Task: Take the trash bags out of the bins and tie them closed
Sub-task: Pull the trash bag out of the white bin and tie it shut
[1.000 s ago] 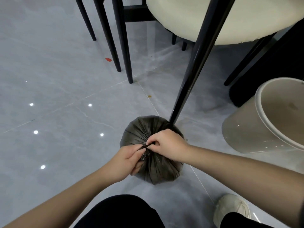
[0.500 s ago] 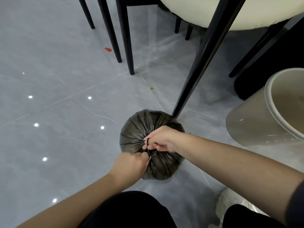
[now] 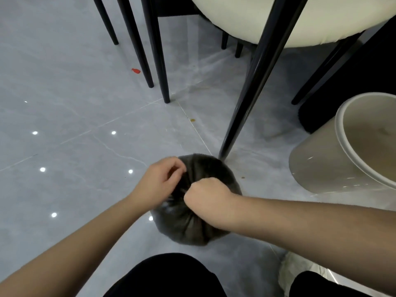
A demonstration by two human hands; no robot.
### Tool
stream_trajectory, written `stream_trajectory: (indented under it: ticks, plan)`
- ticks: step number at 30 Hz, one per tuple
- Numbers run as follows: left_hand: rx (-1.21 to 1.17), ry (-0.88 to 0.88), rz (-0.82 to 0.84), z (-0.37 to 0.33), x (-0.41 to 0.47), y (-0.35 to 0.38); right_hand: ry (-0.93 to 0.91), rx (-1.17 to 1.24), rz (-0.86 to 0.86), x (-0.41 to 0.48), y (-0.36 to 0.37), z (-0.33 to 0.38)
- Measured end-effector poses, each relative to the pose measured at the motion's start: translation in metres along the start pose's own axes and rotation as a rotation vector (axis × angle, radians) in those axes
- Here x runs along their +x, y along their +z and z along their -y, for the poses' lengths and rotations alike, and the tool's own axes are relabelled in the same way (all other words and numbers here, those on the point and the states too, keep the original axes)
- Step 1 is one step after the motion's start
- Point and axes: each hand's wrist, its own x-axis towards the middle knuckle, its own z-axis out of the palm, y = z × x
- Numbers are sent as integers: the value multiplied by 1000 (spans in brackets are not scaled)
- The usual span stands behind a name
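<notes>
A full dark grey trash bag (image 3: 188, 226) sits on the tiled floor just in front of my knees, its top gathered into a bunch. My right hand (image 3: 206, 197) is a closed fist over the middle of the bag and grips the gathered neck. My left hand (image 3: 160, 182) is at the bag's left upper side with its fingers curled in at the gathered plastic; what it pinches is hidden by blur. The beige bin (image 3: 342, 151) stands bagless at the right.
A black chair leg (image 3: 246, 99) comes down to the floor right behind the bag. More black legs (image 3: 158, 61) stand further back, under a cream seat (image 3: 289, 16). A red scrap (image 3: 135, 70) lies on the grey floor. My white shoe (image 3: 300, 273) is at lower right.
My left hand has moved from below the knot up to the bag's upper left. My right hand has slid down and closed into a fist over the bag's neck.
</notes>
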Motion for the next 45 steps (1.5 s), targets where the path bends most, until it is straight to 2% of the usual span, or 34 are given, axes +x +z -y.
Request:
stream_trajectory:
  ticks: [3, 7, 11, 15, 19, 23, 25, 27, 30, 34, 38, 40, 43, 45]
  plan:
    - [-187, -135, 359, -12, 25, 11, -187, -255, -38, -9, 16, 2]
    - [-240, -279, 695, -19, 37, 24, -208, -371, -140, -14, 52, -17]
    - [-366, -403, 849, -15, 38, 22, -333, -382, -283, -21, 60, -28]
    - [-405, -451, 905, -12, 35, 23, -423, -372, -390, -25, 62, -35]
    - [-316, -439, 901, -14, 34, 21, -426, -340, -466, -24, 63, -35]
    - [-140, -89, 563, -13, 38, 23, -438, -299, -514, -21, 59, -38]
    - [-144, -38, 583, -17, 39, 22, -444, -309, -522, -20, 56, -40]
    - [-144, -103, 723, -19, 39, 19, -462, -313, -526, -20, 54, -41]
    - [-214, -293, 877, -19, 41, 15, -481, -300, -537, -20, 59, -43]
    - [-374, -411, 912, -14, 38, 13, -479, -262, -618, -21, 59, -47]
    - [-467, -421, 736, -9, 32, 13, -480, -196, -713, -19, 55, -53]
    - [-456, -411, 623, -7, 29, 16, -467, -152, -702, -19, 53, -54]
    - [-220, -241, 488, -9, 25, 20, -399, -18, -571, -19, 47, -55]
    - [-23, -68, 371, -12, 19, 26, -337, 213, -387, -16, 39, -59]
